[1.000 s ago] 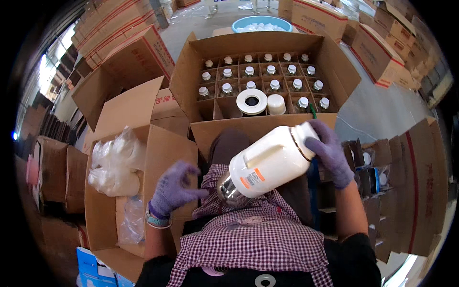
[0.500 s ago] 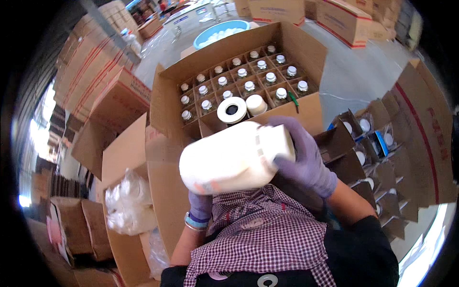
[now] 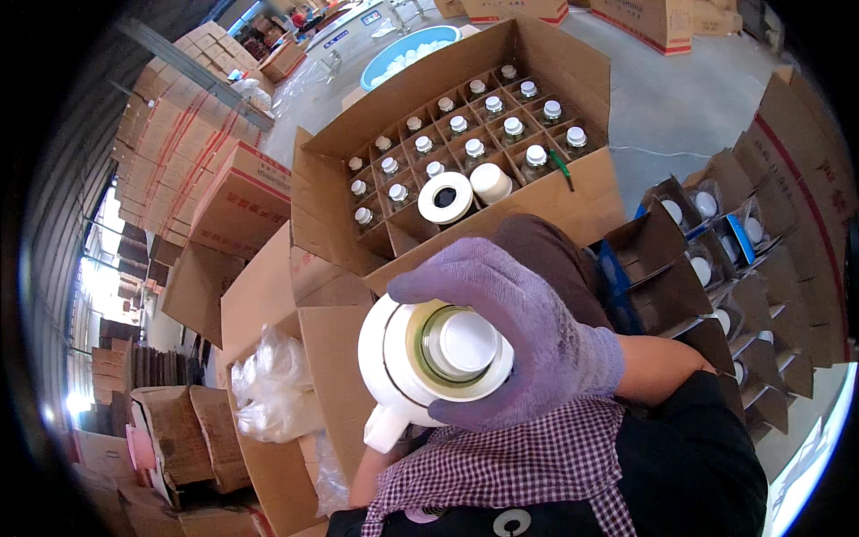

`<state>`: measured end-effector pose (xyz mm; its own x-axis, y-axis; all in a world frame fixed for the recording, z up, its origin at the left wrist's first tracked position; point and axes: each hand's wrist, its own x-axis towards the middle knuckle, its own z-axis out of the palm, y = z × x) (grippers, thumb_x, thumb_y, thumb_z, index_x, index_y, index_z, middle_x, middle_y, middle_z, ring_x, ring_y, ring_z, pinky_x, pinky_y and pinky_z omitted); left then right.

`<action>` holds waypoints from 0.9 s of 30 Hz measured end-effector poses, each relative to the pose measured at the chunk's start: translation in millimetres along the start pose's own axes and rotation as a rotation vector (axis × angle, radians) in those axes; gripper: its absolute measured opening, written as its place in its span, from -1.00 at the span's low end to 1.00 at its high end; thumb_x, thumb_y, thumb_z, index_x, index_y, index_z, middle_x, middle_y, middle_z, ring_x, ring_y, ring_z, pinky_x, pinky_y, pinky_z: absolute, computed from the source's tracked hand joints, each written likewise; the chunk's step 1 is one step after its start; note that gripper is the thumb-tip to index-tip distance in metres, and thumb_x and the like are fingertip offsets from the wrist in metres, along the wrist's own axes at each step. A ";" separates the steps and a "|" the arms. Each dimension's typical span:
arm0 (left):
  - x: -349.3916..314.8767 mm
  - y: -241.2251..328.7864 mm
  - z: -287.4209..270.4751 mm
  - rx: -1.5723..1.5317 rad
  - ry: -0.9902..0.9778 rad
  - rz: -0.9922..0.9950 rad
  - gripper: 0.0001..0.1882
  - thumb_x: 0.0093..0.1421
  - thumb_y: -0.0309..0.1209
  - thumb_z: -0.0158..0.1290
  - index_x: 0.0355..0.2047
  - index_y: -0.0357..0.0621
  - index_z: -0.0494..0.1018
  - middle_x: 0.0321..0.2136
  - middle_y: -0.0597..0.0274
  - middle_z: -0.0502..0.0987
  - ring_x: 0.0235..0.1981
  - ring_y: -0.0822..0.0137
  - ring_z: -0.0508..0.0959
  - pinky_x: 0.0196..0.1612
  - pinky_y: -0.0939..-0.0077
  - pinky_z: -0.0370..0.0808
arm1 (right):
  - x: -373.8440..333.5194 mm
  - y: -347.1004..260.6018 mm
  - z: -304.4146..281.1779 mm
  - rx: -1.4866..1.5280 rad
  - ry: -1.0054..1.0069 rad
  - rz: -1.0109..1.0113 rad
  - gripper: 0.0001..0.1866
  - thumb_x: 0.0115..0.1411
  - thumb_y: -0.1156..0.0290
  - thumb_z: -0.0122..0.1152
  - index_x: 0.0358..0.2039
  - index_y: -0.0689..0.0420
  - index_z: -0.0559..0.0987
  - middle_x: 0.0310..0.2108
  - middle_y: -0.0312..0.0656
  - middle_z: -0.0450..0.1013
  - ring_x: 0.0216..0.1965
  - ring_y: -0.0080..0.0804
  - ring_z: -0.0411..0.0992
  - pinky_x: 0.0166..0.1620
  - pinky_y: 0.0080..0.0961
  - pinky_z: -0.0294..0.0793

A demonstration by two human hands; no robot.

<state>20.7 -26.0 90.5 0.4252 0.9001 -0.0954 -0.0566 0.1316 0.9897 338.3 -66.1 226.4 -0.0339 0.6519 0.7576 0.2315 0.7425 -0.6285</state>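
Cardboard box (image 3: 573, 201) holds capped bottles (image 3: 474, 148); right hand (image 3: 528, 345) grips white jug (image 3: 420, 358).

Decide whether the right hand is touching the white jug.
Touching. The head view shows the gloved right hand wrapped around the white jug near its top, fingers pressed against it.

Bright daylight, sharp focus, fisheye-bent edges.

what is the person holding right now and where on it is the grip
A white jug, held by the right hand in a purple glove, its grip wrapped around the neck end by the cap. The left hand is hidden below the jug.
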 end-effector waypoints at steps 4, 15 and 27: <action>-3.9 1.1 2.5 0.014 0.021 0.013 -0.33 0.34 0.08 0.00 0.19 -0.26 0.28 0.10 -0.03 0.46 0.09 0.14 0.50 0.14 0.24 0.47 | -3.1 8.3 14.4 0.014 0.024 -0.032 -0.12 -0.15 0.14 0.62 0.17 0.16 0.42 -0.02 -0.09 0.42 -0.04 -0.13 0.45 0.05 -0.24 0.44; 46.5 -25.1 39.7 0.097 0.048 0.157 -0.29 0.29 0.10 0.04 0.17 -0.29 0.32 0.08 -0.03 0.48 0.10 0.12 0.51 0.15 0.21 0.46 | -5.5 3.0 19.2 0.050 -0.018 0.092 -0.10 -0.20 0.04 0.65 0.10 0.20 0.43 -0.07 -0.05 0.42 -0.03 -0.12 0.47 0.04 -0.23 0.48; 65.1 -16.8 2.2 0.116 0.021 0.140 -0.24 0.25 0.14 0.08 0.16 -0.32 0.37 0.06 -0.03 0.51 0.11 0.10 0.51 0.15 0.18 0.46 | 23.2 52.4 25.8 0.322 -0.278 -0.009 -0.38 -0.12 0.17 0.57 -0.09 0.16 0.51 -0.13 -0.06 0.46 -0.01 -0.09 0.45 0.08 -0.21 0.44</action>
<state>51.3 29.5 67.9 0.4011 0.9150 0.0435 -0.0090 -0.0436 0.9990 324.5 -8.1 206.5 -0.3057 0.6295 0.7144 -0.0839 0.7296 -0.6787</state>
